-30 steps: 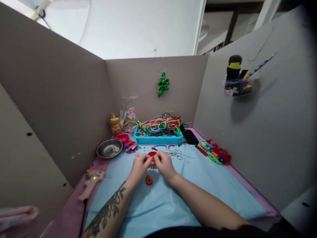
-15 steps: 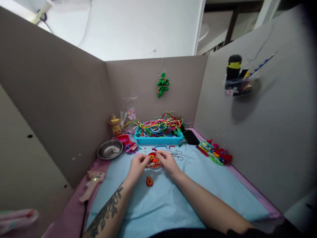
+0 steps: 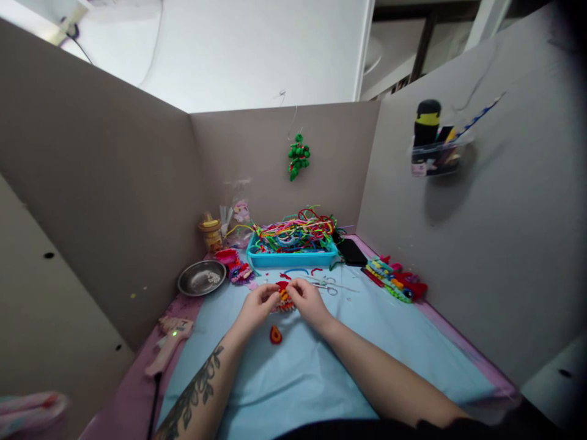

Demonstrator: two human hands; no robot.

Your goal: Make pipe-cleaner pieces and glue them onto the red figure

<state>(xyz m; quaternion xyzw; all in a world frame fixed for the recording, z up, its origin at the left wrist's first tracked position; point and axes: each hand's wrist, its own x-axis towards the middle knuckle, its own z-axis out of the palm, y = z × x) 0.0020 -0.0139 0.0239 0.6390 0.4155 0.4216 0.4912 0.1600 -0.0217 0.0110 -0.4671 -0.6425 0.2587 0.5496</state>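
My left hand [image 3: 255, 307] and my right hand [image 3: 309, 302] meet over the light blue mat [image 3: 321, 373], fingers pinched on a small red and orange pipe-cleaner piece [image 3: 284, 299] held between them. A small red and orange teardrop piece [image 3: 275, 335] lies on the mat just below my hands. Behind them stands a blue tray [image 3: 293, 259] heaped with coloured pipe cleaners [image 3: 297, 231].
A metal bowl [image 3: 202, 277] and a yellow-lidded jar [image 3: 210, 233] stand at left, a glue gun [image 3: 167, 345] near the left edge. Finished colourful pieces [image 3: 394, 281] and a black phone [image 3: 351, 251] lie at right. Scissors [image 3: 328, 286] lie past my right hand. Cardboard walls enclose the table.
My hands stay pinched on the small piece, drawing slightly closer together than half a second ago. The view has shifted a little.
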